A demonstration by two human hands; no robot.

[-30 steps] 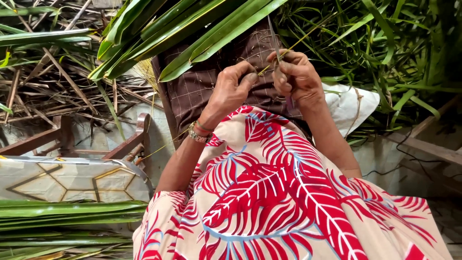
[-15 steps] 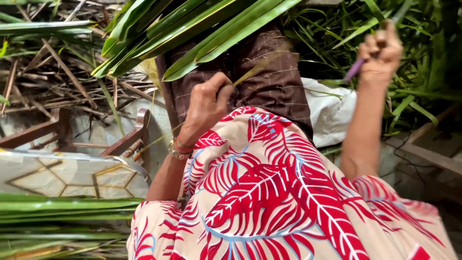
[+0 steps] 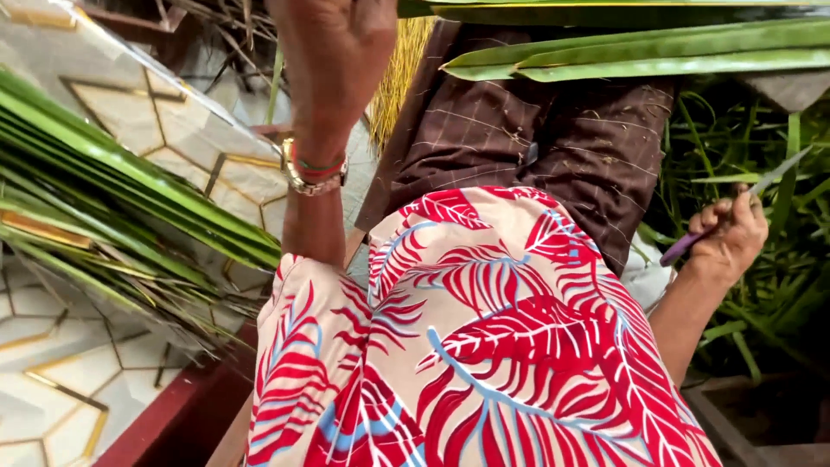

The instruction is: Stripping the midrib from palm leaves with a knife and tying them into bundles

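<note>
Now | right hand (image 3: pixel 731 238) fingers pinch purple-handled knife (image 3: pixel 731 212) | left hand (image 3: pixel 333 60) fingers: cannot tell

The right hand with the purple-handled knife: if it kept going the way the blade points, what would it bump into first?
Probably the loose green leaf strips past the blade tip. The right hand points its knife up and outward into them, though depth is hard to judge.

The two hands, together at the leaf a second ago, are now well apart. The left hand (image 3: pixel 333 52) rises to the top edge of the view, wrist bangles showing. The right hand (image 3: pixel 731 238) drops low to the right, gripping a purple-handled knife (image 3: pixel 735 212). The view swings left, bringing the stacked green leaves (image 3: pixel 130 199) closer.
</note>
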